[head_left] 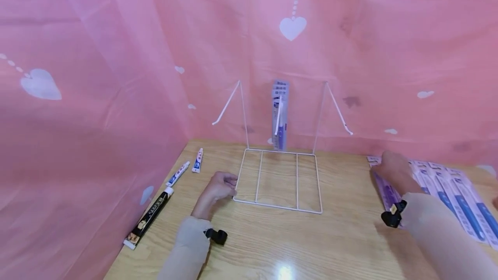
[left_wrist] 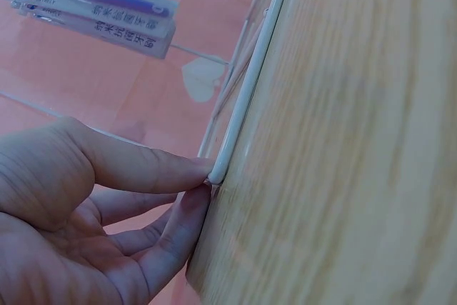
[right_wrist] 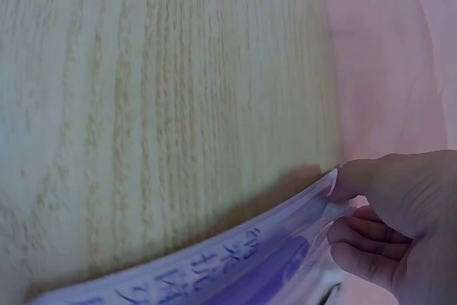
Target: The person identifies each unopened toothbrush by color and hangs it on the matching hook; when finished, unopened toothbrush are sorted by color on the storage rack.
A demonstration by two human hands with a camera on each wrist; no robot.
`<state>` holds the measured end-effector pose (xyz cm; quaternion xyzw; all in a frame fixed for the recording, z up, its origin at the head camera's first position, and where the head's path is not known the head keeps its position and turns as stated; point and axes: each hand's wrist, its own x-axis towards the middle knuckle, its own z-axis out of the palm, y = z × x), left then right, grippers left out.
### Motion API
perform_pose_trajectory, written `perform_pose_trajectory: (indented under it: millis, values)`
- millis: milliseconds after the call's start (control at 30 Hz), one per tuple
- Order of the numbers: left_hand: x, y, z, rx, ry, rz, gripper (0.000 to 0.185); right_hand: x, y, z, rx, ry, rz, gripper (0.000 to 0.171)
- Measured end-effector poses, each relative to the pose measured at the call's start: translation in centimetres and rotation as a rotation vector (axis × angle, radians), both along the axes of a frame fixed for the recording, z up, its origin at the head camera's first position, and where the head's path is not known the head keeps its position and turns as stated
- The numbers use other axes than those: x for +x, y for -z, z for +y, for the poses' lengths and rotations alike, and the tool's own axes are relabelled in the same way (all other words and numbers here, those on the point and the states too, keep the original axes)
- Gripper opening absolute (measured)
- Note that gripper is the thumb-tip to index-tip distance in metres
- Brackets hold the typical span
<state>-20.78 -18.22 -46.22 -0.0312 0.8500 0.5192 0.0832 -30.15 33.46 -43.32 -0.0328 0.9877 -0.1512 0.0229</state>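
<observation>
So the white wire rack sits in the middle of the wooden counter, its flat grid base lying on the wood and its upright back against the pink heart-print curtain, with two arms sticking out to the sides up top. One packaged toothbrush already hangs upright in the middle of that back. The left hand is at the near left corner of the base, and the wrist view shows the thumb and a fingertip pinching the wire right at that corner. The right hand is well apart, off to the right, fingers curled onto the edge of the leftmost toothbrush pack in a row of packaged toothbrushes lying flat on the counter side by side; it grips the pack's end between thumb and fingers. Over on the left edge there are two small white toothpaste tubes near each other and a longer black toothpaste tube closer to the front.
</observation>
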Motion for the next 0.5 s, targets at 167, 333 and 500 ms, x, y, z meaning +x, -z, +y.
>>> perform_pose_trajectory:
  millis: [167, 333, 500]
  values:
    - [0.0, -0.1, 0.3, -0.015, -0.005, -0.003, 0.051, 0.3, -1.0, -0.7, -0.045, -0.045, 0.132, 0.032]
    - [0.0, 0.0, 0.2, -0.023, -0.007, -0.005, 0.051, 1.3, -3.5, -3.0, -0.081, -0.041, 0.207, 0.026]
    - [0.0, 0.1, 0.2, -0.011, -0.004, -0.004, 0.053, 3.0, -6.5, -6.1, -0.107, -0.089, 0.347, 0.024]
